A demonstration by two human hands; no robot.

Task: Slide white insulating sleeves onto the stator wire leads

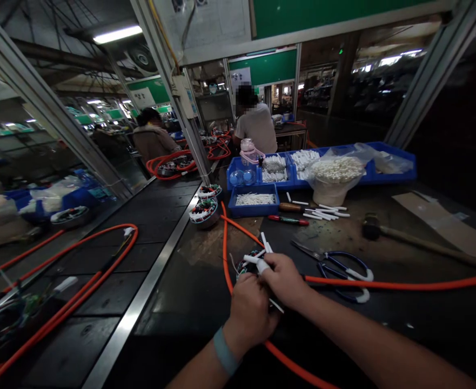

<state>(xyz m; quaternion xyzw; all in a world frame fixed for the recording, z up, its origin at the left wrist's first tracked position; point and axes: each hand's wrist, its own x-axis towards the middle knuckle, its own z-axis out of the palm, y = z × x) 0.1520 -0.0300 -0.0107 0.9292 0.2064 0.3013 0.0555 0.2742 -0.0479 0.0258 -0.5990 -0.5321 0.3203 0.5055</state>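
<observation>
My right hand (286, 278) is closed, its fingers pinching a white sleeve tube (250, 259) above a round wound motor part (243, 267). More white tubes (265, 242) stick up just beyond the fingertips. Pressed close beside it, my left hand (254, 308), with a blue band at the wrist, has its fingers curled over the near side of the motor part. What those fingers grip is hidden. A thin white strip (277, 306) pokes out between the hands. The orange cable (226, 254) runs past and under my hands across the dark bench.
Blue-handled scissors (343, 265), a red marker (288, 220), loose white tubes (327, 212) and a mallet (371, 228) lie on the bench. Blue bins (254, 208) stand behind. At left, a conveyor (156, 216) carries coiled orange cable. Two people (257, 124) sit beyond.
</observation>
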